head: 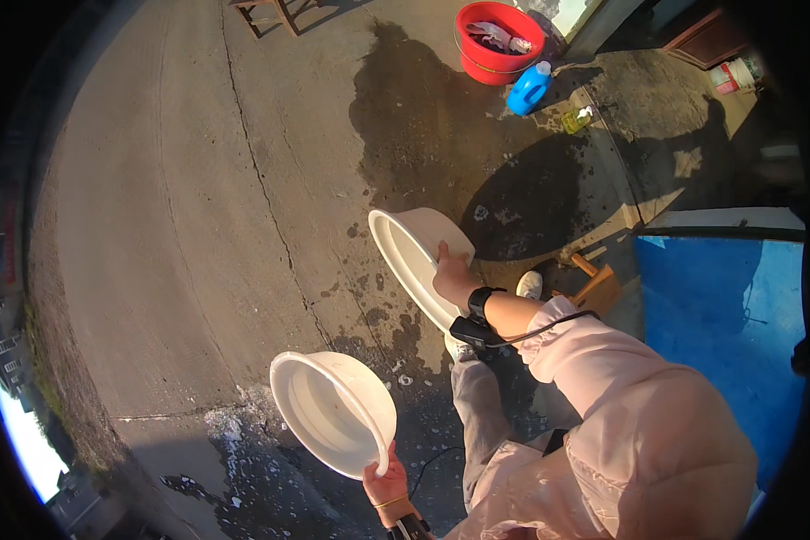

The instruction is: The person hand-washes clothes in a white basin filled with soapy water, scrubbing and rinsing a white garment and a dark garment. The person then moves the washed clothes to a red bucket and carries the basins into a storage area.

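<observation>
My left hand (386, 476), at the bottom, grips the rim of a white plastic basin (331, 412). That basin is tipped on its side, its hollow turned toward the left of the view, and I can see no water in it. Higher up, my right hand (455, 280) holds a second pale plastic basin (415, 253) by its side and rim. This one tilts the same way; its inside shows only as a narrow strip. Black devices are strapped at both wrists, and a cable runs up the right sleeve.
Wet patches and suds mark the cracked concrete ground (196, 223). A red bucket (493, 64) with cloth inside stands near a blue detergent bottle (530, 88) and a yellow-green pump bottle (576, 120). A small wooden stool (597, 290) sits near my feet, beside a blue panel (709, 324).
</observation>
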Demonstrator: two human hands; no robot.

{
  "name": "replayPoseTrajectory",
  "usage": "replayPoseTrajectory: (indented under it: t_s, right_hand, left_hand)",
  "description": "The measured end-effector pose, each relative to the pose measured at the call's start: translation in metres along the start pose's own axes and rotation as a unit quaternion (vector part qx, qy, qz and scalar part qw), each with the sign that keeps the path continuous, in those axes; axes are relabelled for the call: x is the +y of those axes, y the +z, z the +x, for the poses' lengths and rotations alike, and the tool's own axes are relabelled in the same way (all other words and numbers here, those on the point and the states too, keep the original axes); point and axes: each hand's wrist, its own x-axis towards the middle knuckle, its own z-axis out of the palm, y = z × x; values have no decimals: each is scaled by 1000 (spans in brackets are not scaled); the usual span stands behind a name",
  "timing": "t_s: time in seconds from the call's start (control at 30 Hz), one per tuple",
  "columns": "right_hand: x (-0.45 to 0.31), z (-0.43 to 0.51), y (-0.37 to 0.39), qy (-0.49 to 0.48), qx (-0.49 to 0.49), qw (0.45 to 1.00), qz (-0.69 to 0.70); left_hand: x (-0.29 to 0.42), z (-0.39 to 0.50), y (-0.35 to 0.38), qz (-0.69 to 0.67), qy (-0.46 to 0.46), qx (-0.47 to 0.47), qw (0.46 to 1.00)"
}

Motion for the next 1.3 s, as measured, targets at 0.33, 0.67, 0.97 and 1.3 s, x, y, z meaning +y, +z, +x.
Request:
replayPoseTrajectory:
  t_s: [0.33, 0.67, 0.97, 1.3]
  right_hand:
    - [-153, -101, -66, -237, 22, 969, 73]
    - [90, -82, -230, 160, 64, 929, 326]
    - [272, -160, -402, -260, 266, 903, 214]
    - [337, -85, -575, 25, 222, 560, 798]
  left_hand:
    - [62, -58, 73, 32, 36, -132, 990]
    - [-6, -11, 239, 228, -139, -187, 945]
    - [-254, -21, 488, 498, -212, -311, 781]
    - [-447, -89, 681, 659, -140, -360, 645]
